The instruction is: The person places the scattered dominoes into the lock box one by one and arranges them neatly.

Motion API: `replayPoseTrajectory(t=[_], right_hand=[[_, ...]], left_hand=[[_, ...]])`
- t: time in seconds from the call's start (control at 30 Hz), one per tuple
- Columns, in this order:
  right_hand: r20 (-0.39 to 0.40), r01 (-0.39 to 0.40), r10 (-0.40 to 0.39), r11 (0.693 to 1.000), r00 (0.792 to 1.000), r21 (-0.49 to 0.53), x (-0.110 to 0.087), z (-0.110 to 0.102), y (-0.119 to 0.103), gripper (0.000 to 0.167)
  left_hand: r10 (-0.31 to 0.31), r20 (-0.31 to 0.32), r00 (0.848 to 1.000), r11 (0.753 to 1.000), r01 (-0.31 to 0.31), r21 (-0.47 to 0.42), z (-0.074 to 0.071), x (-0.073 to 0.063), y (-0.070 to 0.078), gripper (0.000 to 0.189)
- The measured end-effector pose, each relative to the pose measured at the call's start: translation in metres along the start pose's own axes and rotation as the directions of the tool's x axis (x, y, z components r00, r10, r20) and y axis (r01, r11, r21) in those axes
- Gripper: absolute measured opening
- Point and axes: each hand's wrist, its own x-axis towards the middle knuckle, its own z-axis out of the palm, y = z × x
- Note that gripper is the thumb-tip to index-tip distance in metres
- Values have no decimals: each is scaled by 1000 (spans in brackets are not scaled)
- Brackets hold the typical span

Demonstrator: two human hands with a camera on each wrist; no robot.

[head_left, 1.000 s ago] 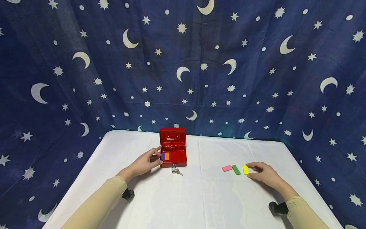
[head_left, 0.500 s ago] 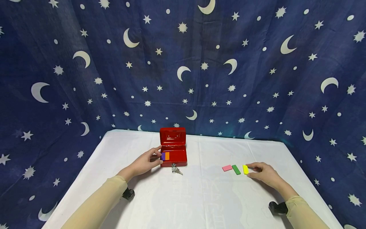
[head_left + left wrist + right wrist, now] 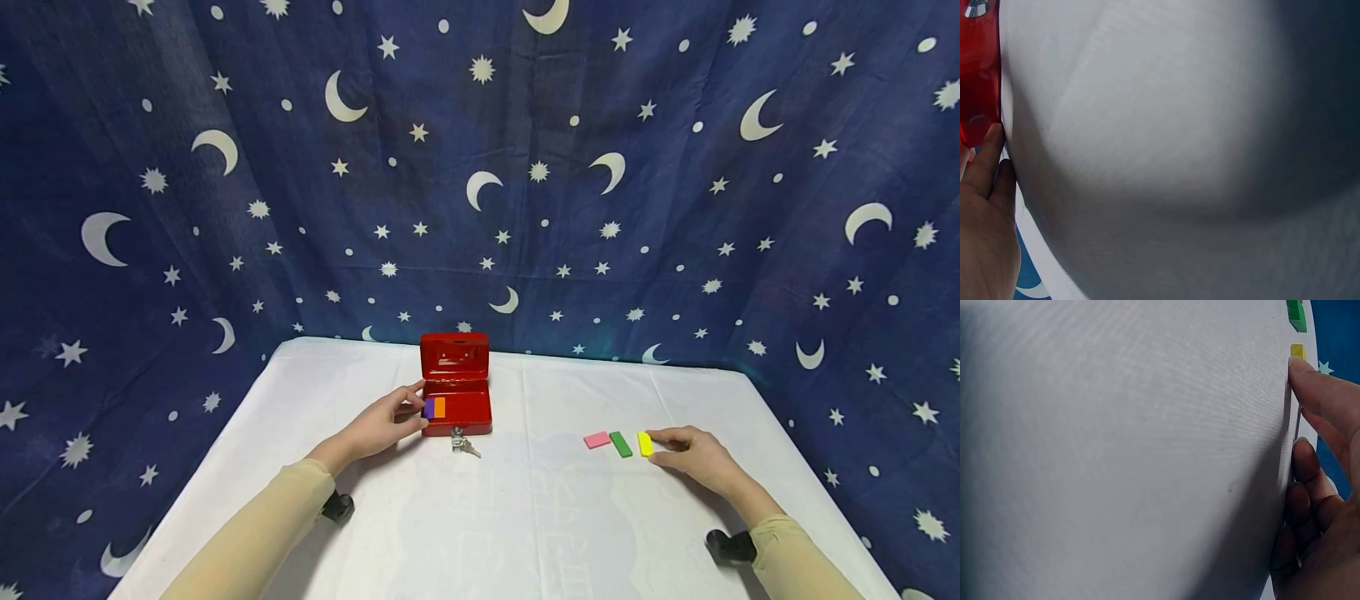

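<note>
A red metal cash box (image 3: 471,408) stands with its lid up on the white-covered table. My left hand (image 3: 377,427) holds its left end, thumb at the front corner and index finger near the hinge corner. Inside, against the left wall, lie a purple block (image 3: 429,408) and an orange block (image 3: 439,407). On the right, my right hand (image 3: 699,458) pinches a flat yellow block (image 3: 645,444) end to end between thumb and index finger. In the right wrist view only one end of the yellow block (image 3: 1298,351) shows beyond the thumb.
A green block (image 3: 620,444) and a pink block (image 3: 597,440) lie left of the yellow one. Keys (image 3: 470,449) hang from the box's front lock onto the table (image 3: 525,517). Behind rises a dark blue curtain (image 3: 570,258) with moons and stars.
The head view has tilted very slightly. Both hands, the box and the blocks keep their places.
</note>
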Motion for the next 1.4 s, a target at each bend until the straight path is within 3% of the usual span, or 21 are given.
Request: replayPoseTrajectory(t=[0.73,1.1,1.4], right_hand=[[-25,21,-23,998,999,-66,-1,1,-1,56],[-37,9,-8,1000,999,19,2,-5,-4,57],[-55,69,-70,998,996,-6,10,-7,-17,55]], left_hand=[[-13,-4,1000,1000,13,16,-1,0,5,29],[-11,0,1000,1000,11,15,0,0,4,30],[-19,6,1000,1000,19,1,-1,0,5,30]])
